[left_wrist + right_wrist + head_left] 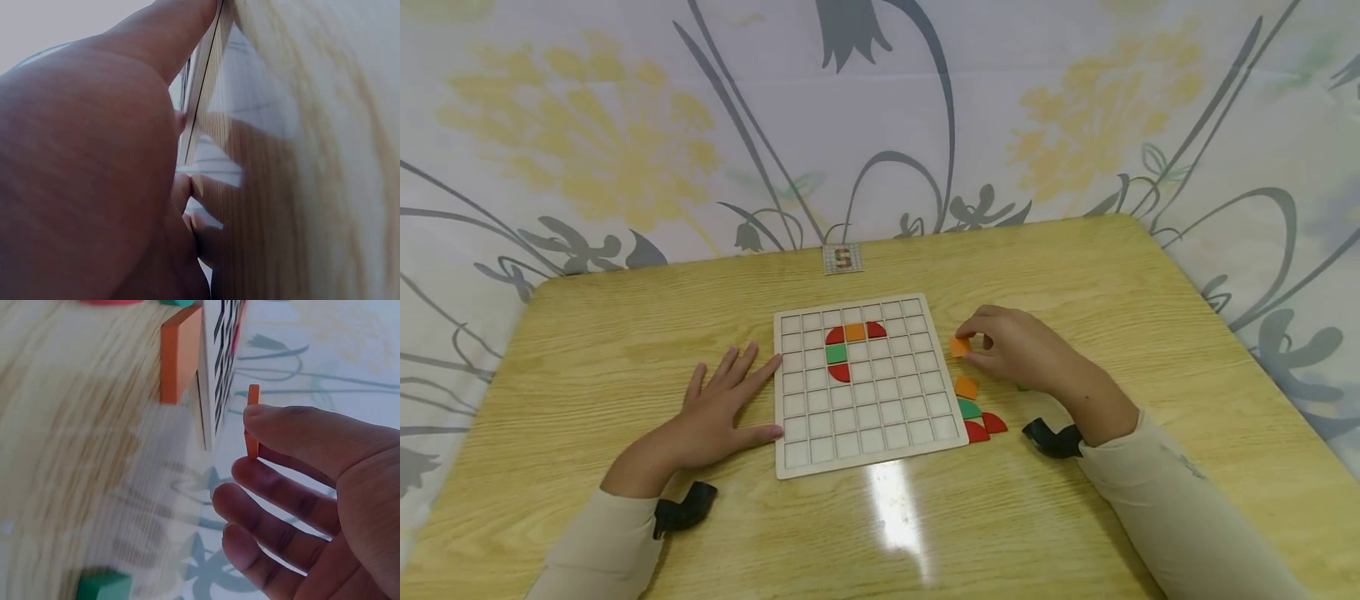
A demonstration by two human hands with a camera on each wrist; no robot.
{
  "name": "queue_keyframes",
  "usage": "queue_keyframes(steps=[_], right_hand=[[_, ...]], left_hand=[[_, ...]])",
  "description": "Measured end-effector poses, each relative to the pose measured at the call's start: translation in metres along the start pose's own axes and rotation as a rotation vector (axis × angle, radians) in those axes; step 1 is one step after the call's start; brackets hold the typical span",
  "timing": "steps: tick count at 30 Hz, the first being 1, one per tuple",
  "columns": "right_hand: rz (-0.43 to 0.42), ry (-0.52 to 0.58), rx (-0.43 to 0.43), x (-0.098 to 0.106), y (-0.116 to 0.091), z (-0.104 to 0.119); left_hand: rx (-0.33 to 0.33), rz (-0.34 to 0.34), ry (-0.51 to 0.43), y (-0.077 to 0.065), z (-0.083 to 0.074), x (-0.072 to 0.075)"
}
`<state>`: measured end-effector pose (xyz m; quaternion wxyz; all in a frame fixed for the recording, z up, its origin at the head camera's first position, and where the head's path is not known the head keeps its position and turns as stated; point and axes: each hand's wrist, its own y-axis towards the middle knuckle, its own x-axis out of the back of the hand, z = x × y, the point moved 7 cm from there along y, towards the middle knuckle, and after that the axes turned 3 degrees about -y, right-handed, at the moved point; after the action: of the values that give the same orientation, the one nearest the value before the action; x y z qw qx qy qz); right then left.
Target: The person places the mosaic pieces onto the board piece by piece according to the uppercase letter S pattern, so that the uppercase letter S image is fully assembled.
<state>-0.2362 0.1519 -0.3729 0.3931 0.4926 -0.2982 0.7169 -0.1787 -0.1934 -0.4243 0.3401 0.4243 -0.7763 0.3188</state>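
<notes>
A white grid board (880, 414) with a pale wooden rim lies on the table. In its upper left cells sit an orange square (854, 332), a green square (836, 353) and three red quarter-round tiles (839, 372). My left hand (718, 417) is spread flat on the table, thumb and index fingertips at the board's left edge. Just beyond the board's right edge, my right hand (1026, 350) pinches an orange square tile (252, 445) between thumb and index finger, raised off the table in the right wrist view. The other fingers curve loosely below it.
Beside the board's right edge lie another orange square (966, 387), a green rounded tile (969, 408) and two red quarter-round tiles (995, 423). A green piece (104, 586) rests apart, partly under my right hand. A small pattern card (843, 259) lies at the table's back edge.
</notes>
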Motion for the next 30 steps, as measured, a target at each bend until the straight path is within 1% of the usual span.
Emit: queue_keyframes(steps=[11,17,24,30], right_hand=[[-0.001,-0.004,0.048,-0.003,0.02,0.026],[0.007,-0.002,0.067,-0.008,0.03,0.039],[0.012,-0.041,0.12,-0.01,0.039,0.059],[0.022,-0.06,0.136,-0.013,0.049,0.076]], left_hand=[[0.005,-0.001,-0.022,-0.002,-0.001,0.001],[0.003,-0.004,-0.008,0.0,0.0,0.002],[-0.003,-0.01,-0.003,-0.001,-0.001,0.001],[-0.001,-0.004,-0.008,-0.001,0.001,0.001]])
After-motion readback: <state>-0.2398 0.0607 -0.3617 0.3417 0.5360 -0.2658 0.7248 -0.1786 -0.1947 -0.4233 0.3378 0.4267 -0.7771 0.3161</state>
